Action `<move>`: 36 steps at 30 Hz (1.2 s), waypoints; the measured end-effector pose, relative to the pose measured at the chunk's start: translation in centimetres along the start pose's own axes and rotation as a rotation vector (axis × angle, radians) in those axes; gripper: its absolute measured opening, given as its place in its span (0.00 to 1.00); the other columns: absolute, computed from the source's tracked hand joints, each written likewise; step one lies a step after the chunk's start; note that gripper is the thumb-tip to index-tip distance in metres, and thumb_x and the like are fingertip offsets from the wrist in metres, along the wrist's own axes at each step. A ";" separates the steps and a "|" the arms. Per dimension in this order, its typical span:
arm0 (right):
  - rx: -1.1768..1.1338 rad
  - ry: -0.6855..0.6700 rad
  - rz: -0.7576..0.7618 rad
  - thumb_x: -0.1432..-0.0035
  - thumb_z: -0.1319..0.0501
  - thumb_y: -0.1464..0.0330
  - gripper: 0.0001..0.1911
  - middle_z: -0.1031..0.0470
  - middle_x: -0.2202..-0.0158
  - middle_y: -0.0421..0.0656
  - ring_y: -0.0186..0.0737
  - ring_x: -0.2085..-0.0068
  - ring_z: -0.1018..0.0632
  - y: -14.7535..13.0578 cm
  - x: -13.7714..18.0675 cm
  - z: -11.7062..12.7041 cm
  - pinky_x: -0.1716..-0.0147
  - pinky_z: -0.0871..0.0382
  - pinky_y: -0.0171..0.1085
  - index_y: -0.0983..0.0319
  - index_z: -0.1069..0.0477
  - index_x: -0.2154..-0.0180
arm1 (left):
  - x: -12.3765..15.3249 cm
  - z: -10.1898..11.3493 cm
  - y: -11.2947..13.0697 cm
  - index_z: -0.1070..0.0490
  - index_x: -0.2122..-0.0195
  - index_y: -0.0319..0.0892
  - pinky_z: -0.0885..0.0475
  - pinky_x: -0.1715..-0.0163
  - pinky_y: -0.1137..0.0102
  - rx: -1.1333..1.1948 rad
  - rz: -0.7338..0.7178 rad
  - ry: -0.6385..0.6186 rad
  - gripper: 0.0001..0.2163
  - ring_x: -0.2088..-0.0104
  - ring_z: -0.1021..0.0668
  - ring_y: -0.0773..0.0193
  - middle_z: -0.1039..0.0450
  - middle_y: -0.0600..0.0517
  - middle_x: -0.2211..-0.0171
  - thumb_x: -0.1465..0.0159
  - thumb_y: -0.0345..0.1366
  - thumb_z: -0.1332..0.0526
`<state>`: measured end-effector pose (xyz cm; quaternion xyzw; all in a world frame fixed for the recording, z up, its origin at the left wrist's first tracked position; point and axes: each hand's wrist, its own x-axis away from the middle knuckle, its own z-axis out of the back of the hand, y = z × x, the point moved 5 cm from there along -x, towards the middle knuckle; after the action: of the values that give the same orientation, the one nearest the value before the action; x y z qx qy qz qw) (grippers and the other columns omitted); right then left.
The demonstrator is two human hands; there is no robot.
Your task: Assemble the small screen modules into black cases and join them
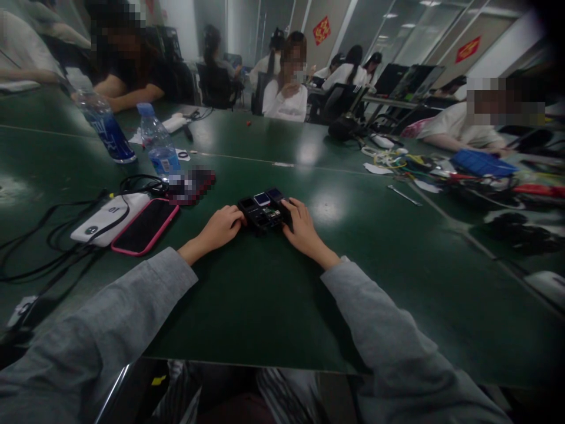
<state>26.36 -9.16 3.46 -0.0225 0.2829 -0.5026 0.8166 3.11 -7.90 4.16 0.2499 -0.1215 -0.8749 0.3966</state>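
On the green table lies a small black electronic device (263, 211) with little display panels along its far side and a bare circuit board in its near middle. My left hand (223, 226) has its fingers curled against the device's left edge. At the opposite edge, my right hand (303, 228) grips the device, fingers over the top and thumb on the near side. The undersides of both hands and the device's base are hidden.
To the left lie a pink-cased phone (145, 227), a white power bank (110, 218) and black cables. Two bottles, one large (106, 126) and one small (158, 141), stand behind them. A wrench (404, 195), wires and a blue tray (483, 163) lie right. Several people sit around.
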 end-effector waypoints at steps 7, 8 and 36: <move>-0.008 0.309 -0.065 0.40 0.49 0.71 0.22 0.37 0.41 0.45 0.52 0.39 0.37 -2.2 -0.4 2.7 0.42 0.42 0.57 0.54 0.39 0.44 | 0.0 0.0 0.1 0.28 0.64 0.42 0.30 0.58 0.60 0.005 -0.004 0.003 0.09 0.59 0.27 0.58 0.27 0.48 0.60 0.36 0.28 0.48; -0.012 0.351 -0.070 0.39 0.49 0.71 0.20 0.36 0.43 0.45 0.51 0.40 0.36 -2.7 -0.5 2.7 0.43 0.41 0.56 0.54 0.38 0.45 | 0.0 0.0 0.1 0.28 0.64 0.42 0.30 0.57 0.60 0.003 -0.005 0.005 0.09 0.59 0.27 0.58 0.27 0.48 0.60 0.36 0.27 0.48; -0.133 0.247 -0.144 0.33 0.47 0.57 0.18 0.31 0.53 0.49 0.48 0.54 0.26 -0.6 0.0 0.6 0.54 0.28 0.50 0.60 0.32 0.48 | 0.1 0.0 0.3 0.27 0.64 0.42 0.30 0.58 0.61 -0.014 -0.008 -0.010 0.09 0.59 0.27 0.58 0.27 0.48 0.59 0.36 0.28 0.47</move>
<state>26.20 -9.56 4.16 -0.0347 0.4113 -0.5392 0.7341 3.18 -8.17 4.27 0.2432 -0.1166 -0.8785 0.3943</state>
